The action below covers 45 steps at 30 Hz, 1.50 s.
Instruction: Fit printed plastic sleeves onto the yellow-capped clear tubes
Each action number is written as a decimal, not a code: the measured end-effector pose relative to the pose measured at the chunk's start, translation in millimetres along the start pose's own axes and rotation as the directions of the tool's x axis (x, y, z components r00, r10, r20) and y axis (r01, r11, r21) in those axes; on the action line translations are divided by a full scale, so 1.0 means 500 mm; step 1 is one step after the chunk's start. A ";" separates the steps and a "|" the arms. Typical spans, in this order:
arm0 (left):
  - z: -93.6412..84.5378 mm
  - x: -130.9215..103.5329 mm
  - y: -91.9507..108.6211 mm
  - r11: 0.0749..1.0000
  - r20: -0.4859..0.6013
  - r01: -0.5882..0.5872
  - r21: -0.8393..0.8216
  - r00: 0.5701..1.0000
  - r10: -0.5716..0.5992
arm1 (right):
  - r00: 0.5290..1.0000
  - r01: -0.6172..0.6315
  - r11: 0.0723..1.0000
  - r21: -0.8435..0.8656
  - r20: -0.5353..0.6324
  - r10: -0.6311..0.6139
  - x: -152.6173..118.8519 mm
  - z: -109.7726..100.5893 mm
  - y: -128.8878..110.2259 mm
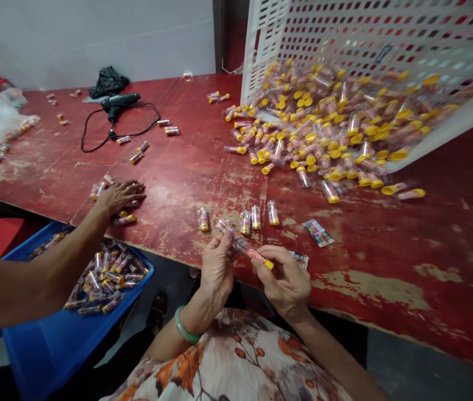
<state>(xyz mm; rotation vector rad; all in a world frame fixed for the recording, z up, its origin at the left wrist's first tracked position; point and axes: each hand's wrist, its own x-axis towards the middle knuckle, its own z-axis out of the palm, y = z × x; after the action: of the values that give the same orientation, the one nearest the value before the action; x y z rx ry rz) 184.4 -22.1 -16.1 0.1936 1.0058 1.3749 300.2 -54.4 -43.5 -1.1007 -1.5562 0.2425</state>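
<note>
Over the table's front edge, my left hand point(218, 262), with a green bangle at the wrist, pinches a clear plastic wrapper point(225, 225). My right hand point(287, 278) holds a clear tube with a yellow cap point(257, 256) by its capped end; the tube's other end reaches my left fingers. Just beyond my hands, several wrapped tubes point(244, 221) stand or lie on the red table point(186, 189). A flat printed sleeve point(318, 232) lies to their right, and another is partly hidden behind my right hand.
A tipped white basket point(257, 61) spills many yellow-capped tubes at the back right. Another person's hand point(121, 196) rests over tubes at left, above a blue bin point(52, 334) holding wrapped tubes. A corded heat gun point(120, 104) and black bag point(109, 82) lie behind.
</note>
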 end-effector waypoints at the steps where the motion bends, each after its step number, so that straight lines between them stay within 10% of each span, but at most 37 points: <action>1: 0.001 -0.002 -0.001 1.000 0.003 0.000 0.000 1.000 0.000 | 0.999 0.030 0.999 -0.041 -0.013 -0.031 -0.004 0.003 0.002; 5: 0.002 -0.013 -0.007 1.000 0.048 -0.005 0.010 0.999 0.004 | 0.985 0.171 0.971 -0.170 0.006 -0.172 -0.013 0.010 0.000; 11: -0.009 -0.021 0.000 0.997 0.092 0.023 0.077 0.995 -0.030 | 0.973 0.103 0.992 0.069 0.199 -0.115 0.016 -0.005 -0.011; 30: -0.025 -0.045 -0.034 0.993 0.007 0.034 0.110 0.999 -0.035 | 0.942 0.327 0.921 -0.210 -0.008 -0.336 0.016 0.033 0.002; 36: -0.055 -0.022 -0.009 0.965 0.016 0.011 0.263 1.000 -0.016 | 0.965 0.190 0.982 0.011 0.180 -0.188 0.011 0.005 0.023; 40: -0.106 0.025 0.042 0.763 0.019 -0.222 0.607 0.964 0.265 | 0.990 -0.027 0.979 -0.203 0.128 0.054 0.007 -0.100 0.107; 45: -0.155 0.084 0.072 0.110 0.281 -0.355 0.928 0.865 0.416 | 0.921 -0.321 0.704 -0.633 -0.036 0.388 0.029 -0.192 0.219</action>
<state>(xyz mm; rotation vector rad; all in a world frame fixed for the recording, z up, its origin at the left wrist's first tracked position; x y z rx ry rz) 100.0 -9.7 -58.5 1.5274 1.8818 0.9452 439.4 -23.0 -76.9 -1.9621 -1.5379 0.0212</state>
